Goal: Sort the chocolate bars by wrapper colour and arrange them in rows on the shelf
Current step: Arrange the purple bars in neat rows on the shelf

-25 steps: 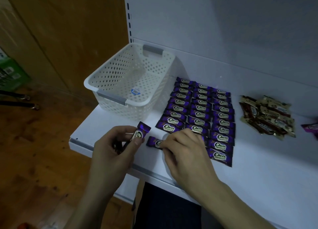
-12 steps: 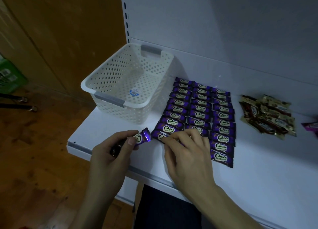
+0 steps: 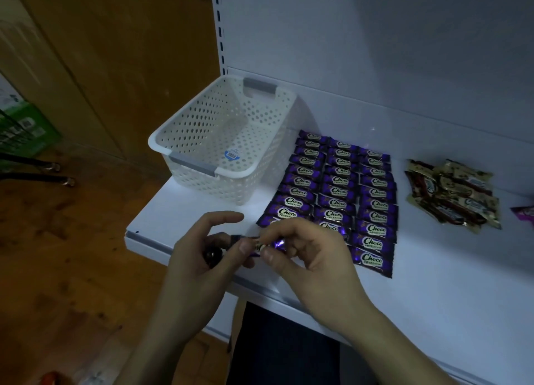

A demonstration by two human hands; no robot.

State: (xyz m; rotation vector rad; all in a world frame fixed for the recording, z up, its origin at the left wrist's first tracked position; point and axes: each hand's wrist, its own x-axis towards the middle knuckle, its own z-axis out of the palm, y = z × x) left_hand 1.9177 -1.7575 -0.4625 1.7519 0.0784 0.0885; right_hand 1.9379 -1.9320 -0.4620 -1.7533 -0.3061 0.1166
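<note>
Centrally, I see both forearms rise from the lower edge and meet above the front left corner of the shelf (image 3: pixel 433 283), the left hand (image 3: pixel 199 257) palm turned inward and the right hand (image 3: pixel 312 254) knuckles up, the two touching at the fingertips. Behind them a white perforated basket (image 3: pixel 185 144) stands at the shelf's left end, with only a label visible inside. Just to its right, the sorted purple bars (image 3: pixel 338 193) lie flat in three neat rows, and the right hand covers the near end of the left and middle rows. Well apart to the right lies a loose pile of gold-and-brown bars (image 3: pixel 453 193), and a magenta wrapper (image 3: pixel 524 214) is cut off by the frame edge. Both hands pinch a single purple bar (image 3: pixel 274 244) held level above the shelf front, the left by thumb and curled fingers with the forefinger raised free, the right by thumb and fingertips. A dark item (image 3: pixel 212 254) sits in the left palm; I cannot tell what it is.
</note>
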